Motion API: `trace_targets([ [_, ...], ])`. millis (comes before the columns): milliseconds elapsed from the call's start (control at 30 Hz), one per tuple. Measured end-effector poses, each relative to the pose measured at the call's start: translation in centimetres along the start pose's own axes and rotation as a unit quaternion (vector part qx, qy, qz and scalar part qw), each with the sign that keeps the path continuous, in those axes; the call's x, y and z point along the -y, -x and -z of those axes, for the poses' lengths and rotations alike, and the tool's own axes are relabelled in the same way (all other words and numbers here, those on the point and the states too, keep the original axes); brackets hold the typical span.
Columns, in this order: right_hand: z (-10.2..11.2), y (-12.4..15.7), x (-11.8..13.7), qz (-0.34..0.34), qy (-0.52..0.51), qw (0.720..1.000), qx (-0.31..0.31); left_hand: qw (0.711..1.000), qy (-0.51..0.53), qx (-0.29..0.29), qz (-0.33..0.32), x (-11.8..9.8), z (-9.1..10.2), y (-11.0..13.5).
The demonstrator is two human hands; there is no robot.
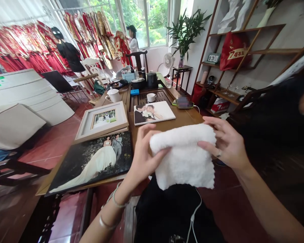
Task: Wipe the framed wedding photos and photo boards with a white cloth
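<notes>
A fluffy white cloth (183, 165) hangs between my two hands above my lap, its upper edge rolled or folded over. On the left side my left hand (147, 153) grips that roll, thumb in front and fingers behind. My right hand (225, 141) pinches the other end in the same way, a ring on one finger. The cloth's lower part hangs loose with a jagged edge. Just past the cloth, a white-edged photo panel of a couple (157, 113) lies on the wooden table (190, 116).
Left on the table are a large dark wedding photo (98, 158) and a framed picture (103, 118). Behind them stand a lidded white mug (113, 95), a white cup (151, 97) and a black pot (152, 80). Two people are near the garment racks; another person sits at right.
</notes>
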State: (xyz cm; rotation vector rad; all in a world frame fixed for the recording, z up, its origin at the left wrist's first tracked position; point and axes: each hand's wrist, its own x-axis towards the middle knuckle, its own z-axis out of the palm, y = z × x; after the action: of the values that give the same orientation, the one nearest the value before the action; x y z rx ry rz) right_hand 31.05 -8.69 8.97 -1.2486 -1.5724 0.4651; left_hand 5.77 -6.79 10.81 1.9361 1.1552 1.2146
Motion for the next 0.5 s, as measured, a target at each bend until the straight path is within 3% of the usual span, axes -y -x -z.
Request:
trace_targets([
  [67,-1.3,-1.2,-1.1,-0.043,-0.089,0.995,-0.012,0.990,0.120,0.022,0.063,1.2,-1.2,-1.4],
  [167,-3.6,-3.0,-3.6,-0.154,-0.217,0.964,0.012,0.921,0.311,0.030,0.234,3.6,-3.5,-3.6],
  [333,-5.7,-4.1,-7.0,-0.301,-0.279,0.912,0.028,0.850,0.382,0.020,0.361,6.3,-5.3,-6.1],
  [400,-5.7,-4.0,-7.7,-0.330,-0.294,0.893,0.082,0.849,0.376,0.036,0.371,6.7,-5.4,-6.3],
  [500,-5.9,-3.7,-8.1,-0.326,-0.302,0.890,0.103,0.909,0.293,0.046,0.295,7.0,-5.2,-5.8],
])
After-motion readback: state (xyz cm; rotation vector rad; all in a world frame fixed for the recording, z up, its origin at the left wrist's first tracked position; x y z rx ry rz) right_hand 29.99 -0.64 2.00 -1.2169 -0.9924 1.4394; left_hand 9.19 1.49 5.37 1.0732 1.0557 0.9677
